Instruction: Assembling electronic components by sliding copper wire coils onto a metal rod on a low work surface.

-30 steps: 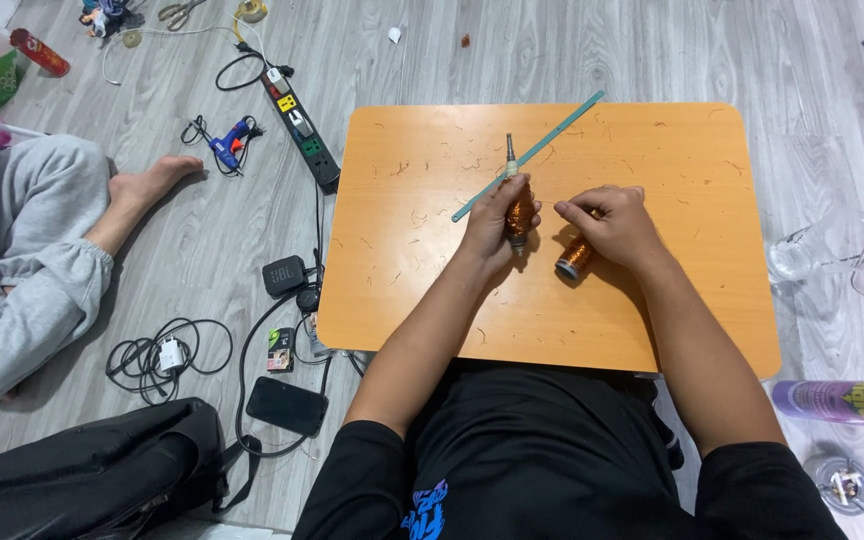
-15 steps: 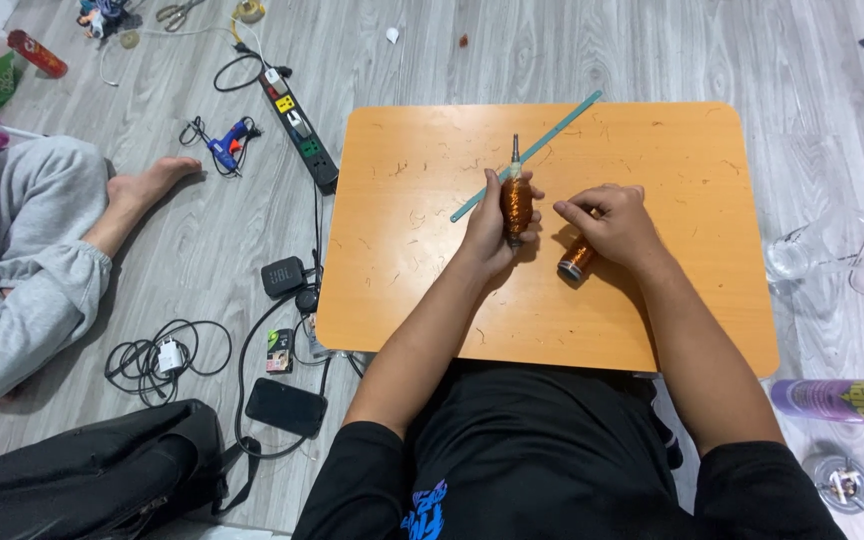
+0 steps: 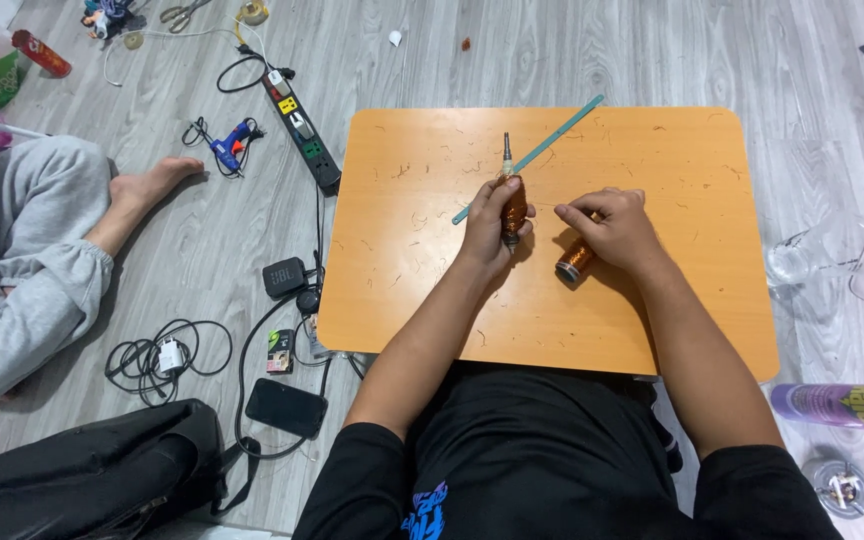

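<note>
Your left hand point(image 3: 492, 228) gripped a copper-wound coil on a metal rod point(image 3: 512, 205), held upright over the orange table point(image 3: 652, 300). Your right hand point(image 3: 617, 228) closed its fingers on a copper wire spool point(image 3: 576, 261) lying on the table, just beside a teal stick point(image 3: 542, 152).

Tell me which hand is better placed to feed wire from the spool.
Probably the right hand: it rests on the copper spool, while the left hand is busy gripping the wound rod.
</note>
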